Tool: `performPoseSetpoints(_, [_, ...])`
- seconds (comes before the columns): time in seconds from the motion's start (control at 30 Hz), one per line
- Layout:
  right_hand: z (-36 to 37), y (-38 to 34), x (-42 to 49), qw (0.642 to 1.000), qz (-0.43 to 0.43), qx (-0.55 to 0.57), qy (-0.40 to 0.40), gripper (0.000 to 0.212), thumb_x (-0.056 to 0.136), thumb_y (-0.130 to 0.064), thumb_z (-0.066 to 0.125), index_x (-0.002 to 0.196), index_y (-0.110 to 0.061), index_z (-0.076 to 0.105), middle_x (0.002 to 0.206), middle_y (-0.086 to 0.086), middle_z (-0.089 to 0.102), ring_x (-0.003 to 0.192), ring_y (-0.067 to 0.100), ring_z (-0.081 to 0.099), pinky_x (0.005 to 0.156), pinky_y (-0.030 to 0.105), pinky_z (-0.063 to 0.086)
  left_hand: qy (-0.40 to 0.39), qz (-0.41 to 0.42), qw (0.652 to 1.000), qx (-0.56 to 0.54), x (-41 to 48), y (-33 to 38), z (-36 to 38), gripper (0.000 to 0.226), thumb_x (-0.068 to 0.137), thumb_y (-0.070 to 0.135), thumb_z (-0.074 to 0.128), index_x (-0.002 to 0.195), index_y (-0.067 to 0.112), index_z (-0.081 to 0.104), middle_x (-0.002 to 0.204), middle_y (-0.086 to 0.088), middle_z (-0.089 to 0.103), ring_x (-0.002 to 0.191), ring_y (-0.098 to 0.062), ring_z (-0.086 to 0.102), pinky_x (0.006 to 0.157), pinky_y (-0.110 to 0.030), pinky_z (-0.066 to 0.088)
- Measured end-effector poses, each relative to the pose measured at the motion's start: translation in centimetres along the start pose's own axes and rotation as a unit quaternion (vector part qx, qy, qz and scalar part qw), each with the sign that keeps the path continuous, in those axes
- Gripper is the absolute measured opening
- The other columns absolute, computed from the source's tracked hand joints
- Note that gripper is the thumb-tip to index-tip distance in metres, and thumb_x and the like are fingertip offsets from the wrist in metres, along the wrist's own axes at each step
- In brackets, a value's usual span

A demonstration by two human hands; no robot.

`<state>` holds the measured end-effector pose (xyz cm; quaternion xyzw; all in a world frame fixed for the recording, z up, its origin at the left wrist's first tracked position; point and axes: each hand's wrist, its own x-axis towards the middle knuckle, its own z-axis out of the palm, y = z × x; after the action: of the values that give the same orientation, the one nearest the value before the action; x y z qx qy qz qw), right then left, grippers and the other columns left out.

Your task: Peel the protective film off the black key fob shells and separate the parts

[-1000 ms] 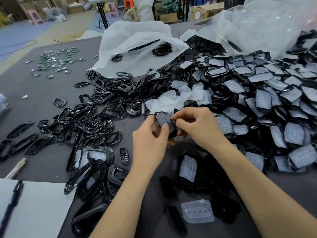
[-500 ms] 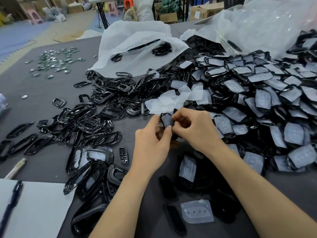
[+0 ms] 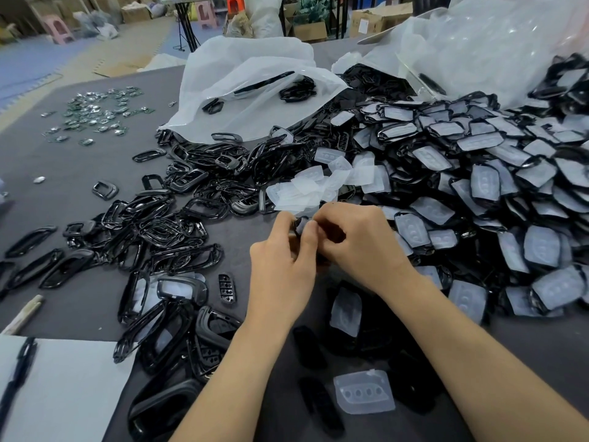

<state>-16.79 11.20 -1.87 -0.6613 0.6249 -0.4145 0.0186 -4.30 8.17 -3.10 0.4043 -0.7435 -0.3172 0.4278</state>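
Pinching one shell (image 3: 301, 225), the fingers (image 3: 307, 242) of left hand (image 3: 280, 269) and right hand (image 3: 360, 247) had stripped frames (image 3: 178, 231) to their left and a bigger filmed heap (image 3: 510, 186) unpeeled rightward.

frames (image 3: 178, 224) left, filmed shells (image 3: 497, 186) right, notepad (image 3: 63, 393) front-left

Black shells (image 3: 478, 193), grey table (image 3: 79, 167)

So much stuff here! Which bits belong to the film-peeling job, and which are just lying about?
In the job: left hand, right hand, held shell, film-covered shells, peeled films, stripped black frames.
Lying about: pen, white paper, cardboard boxes.
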Motion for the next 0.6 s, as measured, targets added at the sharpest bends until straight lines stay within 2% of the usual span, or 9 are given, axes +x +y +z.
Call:
performPoseSetpoints(0.07, [0.09, -0.11, 0.0, 1.0, -0.018, -0.015, -0.002, 0.01, 0.082, -0.008, 0.062, 0.081, 0.001, 0.066, 0.071, 0.01, 0.064, 0.063, 0.03, 0.057, 0.061, 0.047, 0.047, -0.002, -0.007, 1.0, 0.008, -0.04, -0.22, 0.05, 0.022, 0.097, 0.024, 0.053, 0.077, 0.019, 0.045, 0.052, 0.004, 0.057, 0.046, -0.013, 0.05, 0.049, -0.032, 0.041])
performPoseSetpoints(0.1, [0.12, -0.17, -0.01, 1.0, -0.022, -0.017, 0.001, 0.011, 0.081, -0.008, 0.06, 0.08, 0.001, 0.066, 0.07, 0.01, 0.063, 0.062, 0.031, 0.056, 0.06, 0.047, 0.047, -0.002, -0.003, 1.0, 0.01, -0.08, -0.23, 0.05, 0.022, 0.098, 0.021, 0.052, 0.077, 0.019, 0.045, 0.051, 0.005, 0.055, 0.045, -0.012, 0.048, 0.049, -0.031, 0.04])
performPoseSetpoints(0.17, [0.14, -0.34, -0.02, 0.999, -0.023, -0.019, 0.012, 0.009, 0.08, -0.007, 0.06, 0.08, 0.001, 0.065, 0.069, 0.01, 0.061, 0.06, 0.031, 0.055, 0.058, 0.047, 0.048, 0.003, 0.016, 1.0, 0.017, -0.09, -0.03, -0.01, 0.019, 0.098, 0.016, 0.052, 0.08, 0.018, 0.047, 0.045, 0.007, 0.049, 0.043, -0.008, 0.046, 0.044, -0.018, 0.034])
performPoseSetpoints(0.23, [0.22, -0.5, -0.04, 0.999, -0.021, -0.022, 0.017, 0.006, 0.078, -0.005, 0.06, 0.079, 0.0, 0.063, 0.07, 0.009, 0.06, 0.06, 0.031, 0.054, 0.057, 0.047, 0.048, 0.006, 0.033, 0.999, 0.025, -0.08, 0.19, -0.13, 0.018, 0.097, 0.013, 0.052, 0.082, 0.019, 0.048, 0.042, 0.008, 0.045, 0.044, -0.004, 0.048, 0.043, -0.011, 0.031])
performPoseSetpoints(0.53, [0.51, -0.26, 0.09, 1.0, 0.001, -0.015, -0.026, 0.006, 0.079, -0.004, 0.058, 0.084, -0.005, 0.056, 0.077, 0.006, 0.056, 0.066, 0.029, 0.052, 0.06, 0.049, 0.047, 0.01, 0.066, 0.997, 0.042, -0.12, 0.02, -0.18, 0.012, 0.097, 0.01, 0.052, 0.086, 0.013, 0.052, 0.043, 0.012, 0.041, 0.044, -0.001, 0.048, 0.043, -0.008, 0.03])
performPoseSetpoints(0.6, [0.54, -0.11, 0.14, 0.999, -0.001, -0.011, -0.035, 0.006, 0.079, -0.004, 0.057, 0.084, -0.006, 0.055, 0.078, 0.006, 0.056, 0.067, 0.029, 0.052, 0.062, 0.049, 0.047, 0.011, 0.069, 0.997, 0.043, -0.09, -0.04, -0.12, 0.013, 0.097, 0.01, 0.052, 0.086, 0.016, 0.05, 0.044, 0.012, 0.041, 0.045, -0.002, 0.048, 0.043, -0.009, 0.03])
